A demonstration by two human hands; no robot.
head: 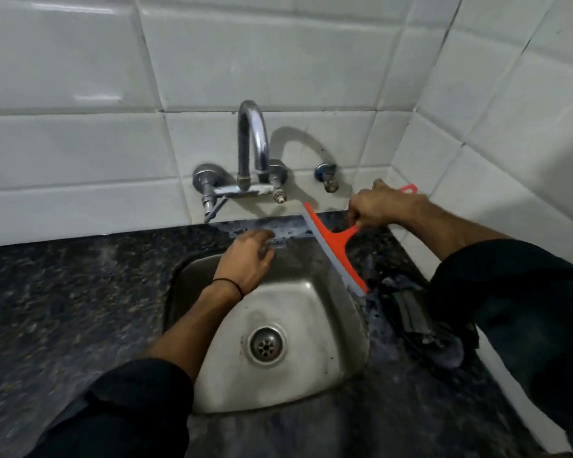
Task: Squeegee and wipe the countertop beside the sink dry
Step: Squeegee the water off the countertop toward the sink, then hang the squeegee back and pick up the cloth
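Note:
My right hand (376,206) grips the handle of an orange squeegee (336,241). Its grey blade runs from the back wall down along the right rim of the steel sink (315,388), on the dark speckled countertop (63,309). Soapy water lies on the counter strip behind the sink, under the tap. My left hand (247,259) hovers flat over the sink's back rim, fingers loosely apart and holding nothing, a black band on its wrist.
A chrome wall tap (250,150) arches over the sink's back edge. A dark cloth or similar object (414,319) lies on the narrow counter to the right of the sink. White tiled walls close in the back and right side.

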